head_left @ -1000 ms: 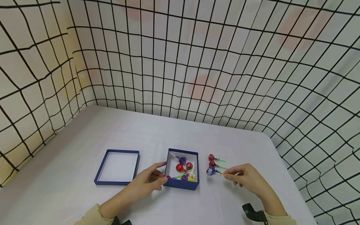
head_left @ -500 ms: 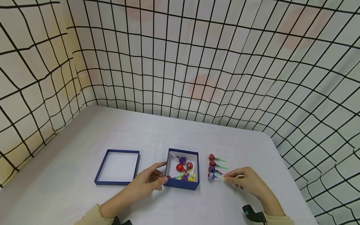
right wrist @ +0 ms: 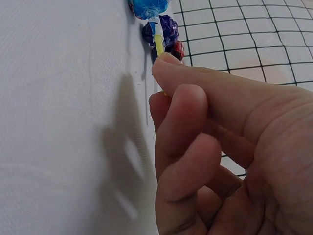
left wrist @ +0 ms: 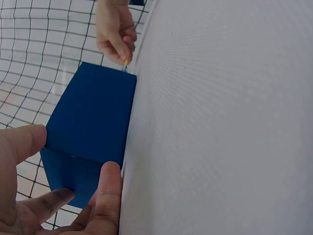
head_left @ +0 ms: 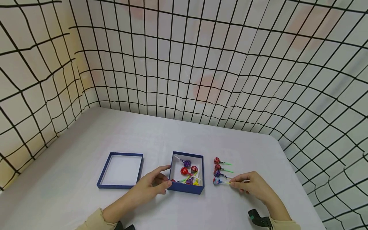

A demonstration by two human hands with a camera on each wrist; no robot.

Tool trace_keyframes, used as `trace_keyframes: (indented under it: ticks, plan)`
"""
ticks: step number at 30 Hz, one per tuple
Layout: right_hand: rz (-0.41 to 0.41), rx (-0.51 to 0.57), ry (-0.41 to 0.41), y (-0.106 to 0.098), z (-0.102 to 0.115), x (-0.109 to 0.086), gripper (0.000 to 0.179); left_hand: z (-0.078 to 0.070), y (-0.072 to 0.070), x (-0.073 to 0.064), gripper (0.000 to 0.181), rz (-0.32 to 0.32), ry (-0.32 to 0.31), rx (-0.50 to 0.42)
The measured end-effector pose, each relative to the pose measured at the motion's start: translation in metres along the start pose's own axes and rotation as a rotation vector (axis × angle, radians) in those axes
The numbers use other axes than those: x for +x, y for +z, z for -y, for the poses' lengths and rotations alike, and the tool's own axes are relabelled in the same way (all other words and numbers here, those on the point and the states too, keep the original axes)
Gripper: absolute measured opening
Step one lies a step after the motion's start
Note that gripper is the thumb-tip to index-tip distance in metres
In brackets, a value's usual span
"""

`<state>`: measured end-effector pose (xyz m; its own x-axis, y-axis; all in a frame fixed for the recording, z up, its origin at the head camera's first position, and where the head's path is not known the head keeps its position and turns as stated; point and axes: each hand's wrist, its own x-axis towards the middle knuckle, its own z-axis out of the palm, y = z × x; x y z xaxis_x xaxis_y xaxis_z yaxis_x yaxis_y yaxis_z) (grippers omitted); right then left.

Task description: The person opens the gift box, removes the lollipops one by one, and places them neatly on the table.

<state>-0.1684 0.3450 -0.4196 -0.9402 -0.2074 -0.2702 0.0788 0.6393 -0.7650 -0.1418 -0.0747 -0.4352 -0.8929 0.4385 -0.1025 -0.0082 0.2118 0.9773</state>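
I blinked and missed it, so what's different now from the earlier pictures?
The right hand has drawn the blue lollipop slightly toward the person, so the purple lollipop just beyond it now shows clearly. The hand still pinches the yellow stick; nothing was let go. The left hand stays at the blue box, and the lid lies as before.

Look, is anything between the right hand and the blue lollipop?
Nothing visible is: the right hand pinches the blue lollipop by its yellow stick. The purple lollipop lies beside it, not between.
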Motion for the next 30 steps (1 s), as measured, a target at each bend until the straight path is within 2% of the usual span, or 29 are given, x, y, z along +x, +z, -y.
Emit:
trace_keyframes:
  ticks: [6, 15, 30]
  plan:
    - [0.016, 0.026, -0.013, 0.000, -0.003, 0.002, 0.024, 0.001, 0.000, 0.000, 0.070, 0.001, 0.010, -0.006]
    - [0.006, 0.044, 0.049, 0.002, -0.008, 0.004, 0.025, 0.003, 0.001, 0.001, 0.070, -0.002, 0.018, -0.006]
    - [-0.012, 0.045, 0.072, 0.004, -0.012, 0.008, 0.026, 0.003, 0.000, 0.001, 0.069, -0.009, 0.007, -0.002]
